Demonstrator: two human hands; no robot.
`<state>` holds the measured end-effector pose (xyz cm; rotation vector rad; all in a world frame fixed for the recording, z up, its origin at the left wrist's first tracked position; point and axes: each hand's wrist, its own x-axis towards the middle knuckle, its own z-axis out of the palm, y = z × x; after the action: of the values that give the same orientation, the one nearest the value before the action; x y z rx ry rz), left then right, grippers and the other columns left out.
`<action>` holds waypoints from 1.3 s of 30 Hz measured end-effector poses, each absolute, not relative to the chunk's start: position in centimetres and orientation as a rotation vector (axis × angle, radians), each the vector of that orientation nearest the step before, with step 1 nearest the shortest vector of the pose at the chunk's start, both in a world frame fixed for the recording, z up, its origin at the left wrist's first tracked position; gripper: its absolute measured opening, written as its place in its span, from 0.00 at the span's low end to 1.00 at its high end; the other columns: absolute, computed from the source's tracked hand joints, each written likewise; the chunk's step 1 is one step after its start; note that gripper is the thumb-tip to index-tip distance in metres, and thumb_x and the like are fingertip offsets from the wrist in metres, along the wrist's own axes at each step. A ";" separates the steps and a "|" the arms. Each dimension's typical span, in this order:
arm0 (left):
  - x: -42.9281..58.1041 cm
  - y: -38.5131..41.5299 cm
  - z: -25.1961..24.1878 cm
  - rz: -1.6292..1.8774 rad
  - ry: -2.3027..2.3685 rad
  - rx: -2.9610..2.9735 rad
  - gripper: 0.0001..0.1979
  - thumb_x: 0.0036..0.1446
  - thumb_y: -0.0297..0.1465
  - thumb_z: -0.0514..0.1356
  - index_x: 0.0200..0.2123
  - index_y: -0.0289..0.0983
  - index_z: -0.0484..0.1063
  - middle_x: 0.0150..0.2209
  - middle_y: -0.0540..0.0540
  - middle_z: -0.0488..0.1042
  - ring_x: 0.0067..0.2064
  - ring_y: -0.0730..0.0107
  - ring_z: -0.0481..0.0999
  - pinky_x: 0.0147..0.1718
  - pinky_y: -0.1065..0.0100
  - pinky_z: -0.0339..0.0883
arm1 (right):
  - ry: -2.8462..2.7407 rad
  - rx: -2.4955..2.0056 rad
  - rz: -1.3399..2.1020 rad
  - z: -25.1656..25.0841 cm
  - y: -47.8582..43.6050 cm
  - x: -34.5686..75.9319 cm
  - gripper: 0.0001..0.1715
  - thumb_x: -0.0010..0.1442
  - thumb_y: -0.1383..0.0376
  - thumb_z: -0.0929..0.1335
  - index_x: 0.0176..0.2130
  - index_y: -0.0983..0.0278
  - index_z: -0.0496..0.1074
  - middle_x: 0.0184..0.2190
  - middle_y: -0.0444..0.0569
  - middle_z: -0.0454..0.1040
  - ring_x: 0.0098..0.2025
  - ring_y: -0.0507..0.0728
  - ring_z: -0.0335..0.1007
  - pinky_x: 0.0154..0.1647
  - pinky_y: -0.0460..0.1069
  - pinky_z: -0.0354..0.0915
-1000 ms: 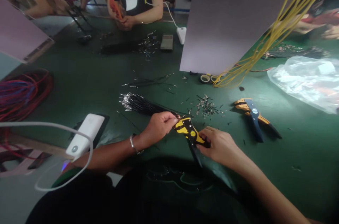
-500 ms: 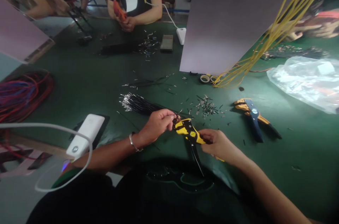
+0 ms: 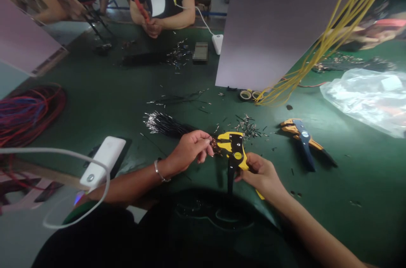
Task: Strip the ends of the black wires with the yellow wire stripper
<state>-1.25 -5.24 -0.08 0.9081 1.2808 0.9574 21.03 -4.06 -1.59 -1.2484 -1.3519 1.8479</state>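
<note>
My left hand point(image 3: 194, 148) is closed, thumb against fingers, at the right end of a bundle of black wires point(image 3: 171, 125). Bright stripped tips fan out at the bundle's left end, and copper-coloured ends show just right of my fingertips. In my right hand point(image 3: 260, 169) is a yellow and black wire stripper point(image 3: 235, 149), gripped by its handles. Its jaws point left, close beside the copper ends; whether a wire sits in them I cannot tell. Small cut scraps point(image 3: 249, 127) lie on the green table behind the tool.
A blue and orange wire stripper point(image 3: 303, 137) lies to the right, with a clear plastic bag point(image 3: 368, 101) behind it. Yellow wires point(image 3: 317, 65) hang by a grey panel point(image 3: 269, 27). A white power bank point(image 3: 104, 160) and red-blue wire coils point(image 3: 28, 111) are left. A co-worker's hands point(image 3: 152, 27) hold red-handled pliers.
The wire stripper has turned more upright and shifted slightly up and right. Its lower handle has swung from slanting to nearly vertical. My left hand stays at the bundle with its lower fingers slightly loosened.
</note>
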 end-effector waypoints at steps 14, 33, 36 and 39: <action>0.4 -5.7 0.9 0.964 1.141 0.793 0.08 0.59 0.33 0.58 0.35 0.33 0.64 0.32 0.42 0.78 0.19 0.78 0.72 0.16 0.73 0.65 | -2.012 -1.393 0.689 -2.2 -5.6 20.9 0.12 0.53 0.64 0.65 0.39 0.61 0.72 0.28 0.48 0.78 0.27 0.57 0.72 0.29 0.50 0.67; 1.3 -5.1 1.5 1.022 1.105 0.817 0.08 0.59 0.32 0.58 0.33 0.33 0.65 0.30 0.45 0.77 0.19 0.76 0.74 0.14 0.74 0.66 | -1.955 -1.317 1.131 -1.9 -4.9 20.7 0.15 0.44 0.68 0.63 0.35 0.61 0.70 0.26 0.45 0.76 0.27 0.56 0.71 0.29 0.48 0.66; 1.1 -4.7 1.4 1.122 1.198 0.764 0.07 0.58 0.31 0.57 0.32 0.33 0.65 0.29 0.44 0.77 0.18 0.77 0.72 0.13 0.74 0.64 | -1.857 -1.212 1.367 -2.1 -4.6 20.8 0.18 0.45 0.70 0.63 0.37 0.62 0.72 0.34 0.49 0.79 0.37 0.60 0.74 0.39 0.52 0.69; 1.2 -4.7 1.1 1.103 1.211 0.723 0.07 0.58 0.31 0.57 0.31 0.33 0.64 0.27 0.45 0.77 0.16 0.78 0.70 0.11 0.75 0.61 | -1.740 -1.171 1.514 -2.3 -4.5 20.8 0.20 0.45 0.69 0.63 0.41 0.64 0.72 0.38 0.51 0.79 0.41 0.62 0.75 0.45 0.55 0.69</action>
<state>1.19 -4.68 1.07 0.7228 1.2111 1.1030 20.78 -4.54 -2.26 -1.1710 -1.7397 1.5140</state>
